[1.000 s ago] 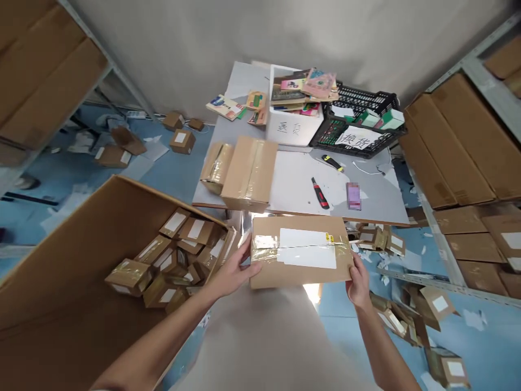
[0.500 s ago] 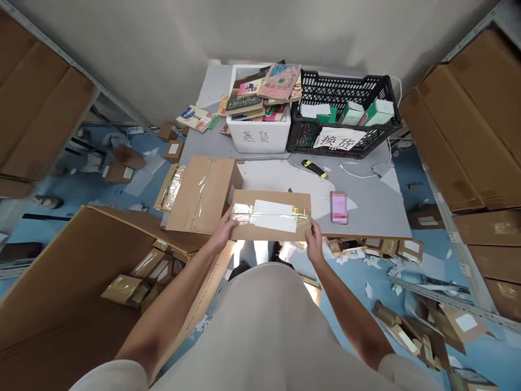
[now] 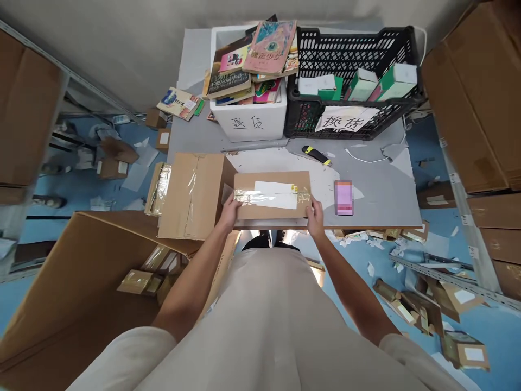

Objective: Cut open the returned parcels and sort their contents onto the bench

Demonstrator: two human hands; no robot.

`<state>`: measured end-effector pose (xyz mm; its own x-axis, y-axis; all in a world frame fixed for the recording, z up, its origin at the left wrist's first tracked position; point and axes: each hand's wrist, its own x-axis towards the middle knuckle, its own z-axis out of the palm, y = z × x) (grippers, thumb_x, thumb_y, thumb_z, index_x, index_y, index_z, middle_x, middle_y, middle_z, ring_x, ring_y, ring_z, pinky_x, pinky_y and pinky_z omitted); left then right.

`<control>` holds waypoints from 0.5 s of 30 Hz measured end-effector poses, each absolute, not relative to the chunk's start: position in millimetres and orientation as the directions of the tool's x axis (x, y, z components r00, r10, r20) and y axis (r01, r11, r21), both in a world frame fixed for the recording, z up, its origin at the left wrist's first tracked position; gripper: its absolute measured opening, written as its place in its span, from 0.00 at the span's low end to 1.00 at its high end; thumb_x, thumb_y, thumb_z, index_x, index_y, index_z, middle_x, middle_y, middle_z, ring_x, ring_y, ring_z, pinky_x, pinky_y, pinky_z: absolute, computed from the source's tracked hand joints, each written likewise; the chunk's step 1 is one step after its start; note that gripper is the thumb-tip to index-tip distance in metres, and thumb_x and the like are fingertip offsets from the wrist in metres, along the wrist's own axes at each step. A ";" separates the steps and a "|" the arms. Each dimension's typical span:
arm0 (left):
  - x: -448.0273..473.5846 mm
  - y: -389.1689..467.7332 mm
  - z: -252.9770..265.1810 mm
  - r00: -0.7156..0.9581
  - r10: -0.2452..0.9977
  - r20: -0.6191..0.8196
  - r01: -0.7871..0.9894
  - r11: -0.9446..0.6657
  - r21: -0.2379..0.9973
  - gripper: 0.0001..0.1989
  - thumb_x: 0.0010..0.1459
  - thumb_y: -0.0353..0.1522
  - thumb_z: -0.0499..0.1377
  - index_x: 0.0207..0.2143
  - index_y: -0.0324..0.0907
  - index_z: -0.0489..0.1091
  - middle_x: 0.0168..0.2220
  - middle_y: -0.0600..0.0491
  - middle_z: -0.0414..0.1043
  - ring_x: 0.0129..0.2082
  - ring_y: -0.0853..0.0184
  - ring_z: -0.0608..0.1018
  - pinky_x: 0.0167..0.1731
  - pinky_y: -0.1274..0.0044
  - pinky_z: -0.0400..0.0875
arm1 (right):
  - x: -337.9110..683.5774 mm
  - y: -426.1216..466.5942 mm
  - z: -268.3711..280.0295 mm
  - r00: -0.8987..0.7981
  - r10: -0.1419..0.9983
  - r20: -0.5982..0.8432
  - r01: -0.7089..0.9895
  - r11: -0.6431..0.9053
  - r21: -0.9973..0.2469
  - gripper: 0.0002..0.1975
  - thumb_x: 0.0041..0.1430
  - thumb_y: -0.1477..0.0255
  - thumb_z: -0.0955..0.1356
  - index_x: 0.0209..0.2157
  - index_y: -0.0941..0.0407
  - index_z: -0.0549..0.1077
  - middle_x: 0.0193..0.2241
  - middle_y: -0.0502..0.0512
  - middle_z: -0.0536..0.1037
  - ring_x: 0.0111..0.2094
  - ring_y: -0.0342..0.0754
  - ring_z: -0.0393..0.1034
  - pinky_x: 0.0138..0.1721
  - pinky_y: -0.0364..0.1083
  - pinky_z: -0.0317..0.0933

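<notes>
A flat brown cardboard box (image 3: 273, 213) with a white label and shiny clear tape spans the space between my hands at the table's front edge. My left hand (image 3: 229, 213) is closed on its left end, thumb on top. On the opposite end, my right hand (image 3: 315, 218) grips the right side. Just left stands a larger taped carton (image 3: 191, 195). A black and yellow box cutter (image 3: 316, 155) lies behind the box. A phone with a pink, blurred screen (image 3: 344, 197) rests to the right of it.
At the back, a white bin (image 3: 248, 127) is heaped with books beside a black crate (image 3: 354, 117) holding several green-and-white boxes. Some books (image 3: 179, 103) lie by the bin. A huge open carton (image 3: 77, 293) with parcels stands at lower left. Shelving flanks both sides; parcels litter the floor.
The box has moved forward over the tabletop, with both hands still on its ends. My view has shifted closer to the table.
</notes>
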<state>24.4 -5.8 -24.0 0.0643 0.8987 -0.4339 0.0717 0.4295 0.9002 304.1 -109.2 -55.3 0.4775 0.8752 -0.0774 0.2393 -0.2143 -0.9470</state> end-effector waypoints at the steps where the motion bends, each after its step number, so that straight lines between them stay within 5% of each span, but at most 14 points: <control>1: 29.4 0.4 -26.4 0.080 0.899 -0.431 0.075 0.426 0.902 0.30 0.43 0.37 0.56 0.52 0.41 0.70 0.45 0.51 0.76 0.43 0.59 0.75 0.46 0.70 0.67 | 307.7 -106.6 -55.2 0.498 0.864 -0.068 0.247 -0.217 -0.945 0.27 0.58 0.58 0.61 0.57 0.52 0.68 0.44 0.58 0.68 0.49 0.53 0.64 0.54 0.54 0.60; 15: 52.4 47.4 -39.5 0.196 0.929 -0.314 0.067 0.307 0.949 0.27 0.48 0.34 0.56 0.53 0.42 0.70 0.50 0.51 0.75 0.52 0.58 0.73 0.53 0.68 0.66 | 323.7 -81.7 -60.3 0.517 0.854 -0.060 0.311 -0.253 -0.916 0.32 0.62 0.52 0.58 0.62 0.54 0.61 0.54 0.61 0.67 0.59 0.54 0.58 0.62 0.56 0.51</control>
